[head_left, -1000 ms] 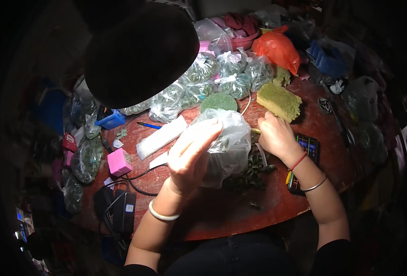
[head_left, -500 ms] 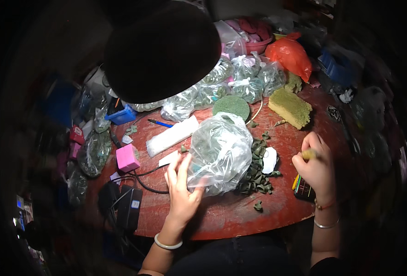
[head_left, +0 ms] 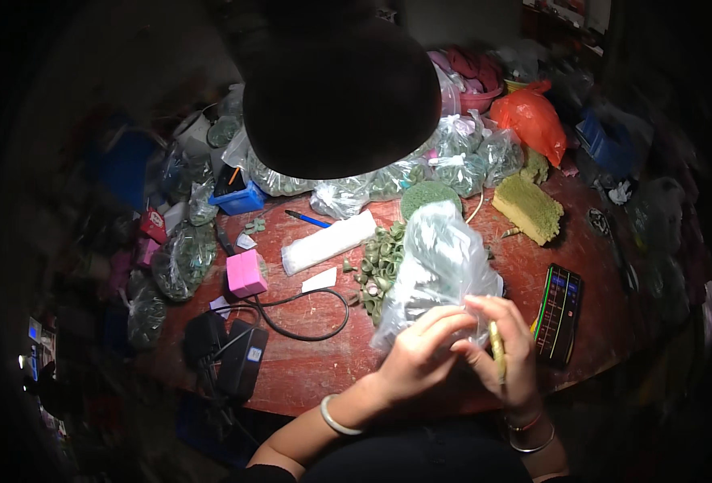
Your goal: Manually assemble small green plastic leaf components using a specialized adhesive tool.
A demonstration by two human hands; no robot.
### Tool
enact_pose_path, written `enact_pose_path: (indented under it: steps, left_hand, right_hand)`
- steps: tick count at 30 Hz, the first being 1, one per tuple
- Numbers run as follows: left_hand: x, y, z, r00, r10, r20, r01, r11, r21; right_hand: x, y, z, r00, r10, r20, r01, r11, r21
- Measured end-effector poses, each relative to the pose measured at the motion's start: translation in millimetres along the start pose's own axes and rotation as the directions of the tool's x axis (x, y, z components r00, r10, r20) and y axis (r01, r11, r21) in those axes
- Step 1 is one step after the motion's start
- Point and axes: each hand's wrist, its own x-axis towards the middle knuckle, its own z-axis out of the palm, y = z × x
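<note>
A clear plastic bag (head_left: 440,262) lies bunched up in front of me, its near end gathered between my hands. The fingers of my left hand (head_left: 424,350) are closed on that gathered end. Close beside it, my right hand (head_left: 510,350) holds a short yellowish-green stick-like thing (head_left: 498,352) upright. Its fingertips also meet the bag's edge; whether they grip the plastic cannot be told. Small dark green curled pieces (head_left: 378,270) form a pile left of the bag, which covers part of them. A black phone with a lit screen (head_left: 559,314) rests right of my right hand.
A black lamp head (head_left: 340,97) hangs over the table. Filled clear bags (head_left: 340,197) line the back, with a red bag (head_left: 530,121) and yellow-green sponge (head_left: 527,209) at right. A round green pad (head_left: 431,196), white roll (head_left: 328,243), pink block (head_left: 245,274) and black adapter (head_left: 243,362) surround the work area.
My right hand has come left from beside the phone to the bag. My left hand has shifted right and closed on the bag, which has moved right and now uncovers pieces on its left.
</note>
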Motion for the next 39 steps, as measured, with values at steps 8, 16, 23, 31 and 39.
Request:
enact_pose_path:
  steps: [8,16,23,31,39]
  left_hand:
    - [-15,0,-36,1.0,0.024,0.01,-0.025,0.999,0.021]
    - [-43,-54,-87,0.815,-0.159,-0.557,0.413,0.834,0.366]
    - [-23,-90,-117,0.93,-0.116,-0.349,0.337,0.649,0.682]
    - [-13,-126,-132,0.913,-0.25,-0.323,0.405,0.444,0.799]
    - [-8,-134,-152,0.889,-0.305,-0.342,0.447,0.415,0.792]
  right_hand:
    - [-5,17,10,0.994,-0.023,-0.102,0.003,0.982,-0.188]
    - [8,28,-20,0.771,-0.075,-0.632,-0.135,0.951,-0.278]
    - [24,42,-36,0.723,0.216,-0.656,-0.193,0.975,0.108]
    - [37,80,-72,0.709,0.557,-0.433,-0.177,0.735,0.655]
    - [73,23,-74,0.954,0.053,-0.295,-0.138,0.951,-0.275]
